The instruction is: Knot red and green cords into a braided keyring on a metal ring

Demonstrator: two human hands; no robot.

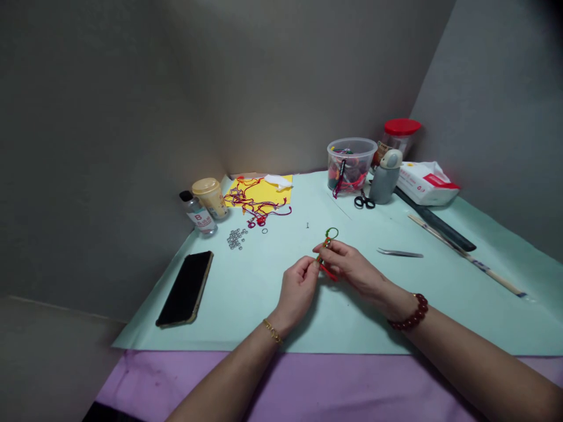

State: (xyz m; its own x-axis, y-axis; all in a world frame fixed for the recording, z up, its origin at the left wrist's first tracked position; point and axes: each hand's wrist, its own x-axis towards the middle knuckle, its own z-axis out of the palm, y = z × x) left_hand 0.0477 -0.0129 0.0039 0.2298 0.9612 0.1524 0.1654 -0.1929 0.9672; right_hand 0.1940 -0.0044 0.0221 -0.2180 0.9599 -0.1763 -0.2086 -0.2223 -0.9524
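Observation:
Over the middle of the pale green sheet, my two hands meet at a small corded piece with a green loop at its far end and red-orange cord hanging at the near end. My left hand pinches its lower part, fingers closed. The fingers of my right hand close round the upper part, just below the loop. Most of the piece's body is hidden by fingers. A tiny metal pin-like bit lies beyond the hands, and curved tweezers rest to the right.
At left lie a phone, small metal beads, a clear bottle and a lidded cup. Purple cords spread over yellow paper. Toward the back right stand a tub, scissors, a grey bottle and tissues.

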